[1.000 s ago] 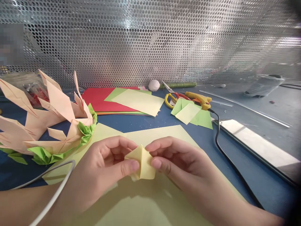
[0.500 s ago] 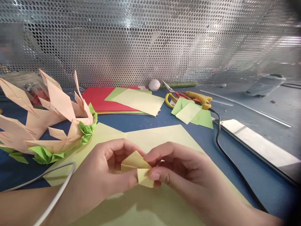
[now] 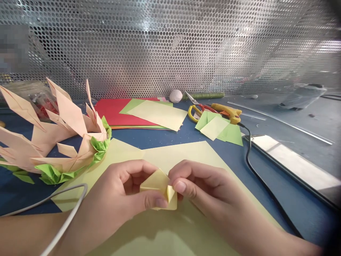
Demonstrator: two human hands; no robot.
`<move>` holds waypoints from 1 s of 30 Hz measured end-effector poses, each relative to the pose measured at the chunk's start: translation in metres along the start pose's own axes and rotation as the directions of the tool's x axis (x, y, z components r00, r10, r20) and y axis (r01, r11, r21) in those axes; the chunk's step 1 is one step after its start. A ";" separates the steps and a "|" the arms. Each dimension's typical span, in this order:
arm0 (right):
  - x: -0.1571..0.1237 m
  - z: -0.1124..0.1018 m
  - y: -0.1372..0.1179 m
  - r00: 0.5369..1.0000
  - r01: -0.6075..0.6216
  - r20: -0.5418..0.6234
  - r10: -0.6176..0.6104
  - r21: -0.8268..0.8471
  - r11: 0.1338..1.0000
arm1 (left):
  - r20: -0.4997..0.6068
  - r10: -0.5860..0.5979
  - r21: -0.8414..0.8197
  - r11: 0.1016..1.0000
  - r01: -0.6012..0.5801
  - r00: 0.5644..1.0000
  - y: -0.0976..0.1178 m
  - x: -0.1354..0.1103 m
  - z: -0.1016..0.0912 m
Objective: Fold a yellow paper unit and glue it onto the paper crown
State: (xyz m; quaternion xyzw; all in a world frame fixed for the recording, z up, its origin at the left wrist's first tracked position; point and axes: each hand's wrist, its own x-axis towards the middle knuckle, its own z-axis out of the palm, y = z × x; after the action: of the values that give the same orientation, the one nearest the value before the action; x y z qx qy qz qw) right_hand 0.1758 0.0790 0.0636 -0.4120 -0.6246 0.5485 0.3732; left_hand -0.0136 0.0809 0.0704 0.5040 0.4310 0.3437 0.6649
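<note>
Both my hands pinch a small folded yellow paper piece just above a large pale yellow sheet on the blue table. My left hand grips its left side, thumb pressed along the lower edge. My right hand holds the right side with thumb and forefinger closed on a small flap. Most of the piece's back is hidden by my fingers.
A pink and green folded paper flower stands at the left. A stack of red, green and yellow sheets lies behind, with scissors, a yellow glue gun, its black cord and small green folded papers. A white cable crosses my left arm. A perforated metal wall closes the back.
The folded piece has been turned and pressed flatter between my fingers. My left thumb slid right along its lower edge and my right fingers shifted onto a small flap.
</note>
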 end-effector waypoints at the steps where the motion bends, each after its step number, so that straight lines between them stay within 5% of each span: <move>1: 0.000 0.000 0.000 1.000 -0.005 -0.006 0.005 -0.001 1.000 | 0.011 -0.008 -0.037 0.999 0.008 1.000 0.000 0.000 0.000; 16: -0.001 -0.003 0.000 1.000 -0.009 -0.028 0.010 0.042 0.999 | 0.056 -0.008 -0.123 0.992 0.015 0.998 0.002 0.000 0.000; 25: -0.001 0.004 0.002 0.997 -0.083 0.033 0.077 0.326 0.942 | -0.005 0.104 0.053 0.993 -0.103 0.995 -0.006 -0.002 -0.001; 30: 0.000 0.006 0.006 0.995 -0.102 0.022 0.100 0.290 0.952 | -0.054 0.073 0.210 0.976 -0.060 0.996 -0.007 -0.002 0.001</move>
State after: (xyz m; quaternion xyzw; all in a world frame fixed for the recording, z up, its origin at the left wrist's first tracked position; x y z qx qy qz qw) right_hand 0.1713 0.0767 0.0573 -0.3822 -0.5165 0.6541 0.3991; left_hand -0.0136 0.0769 0.0643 0.5743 0.4678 0.3341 0.5829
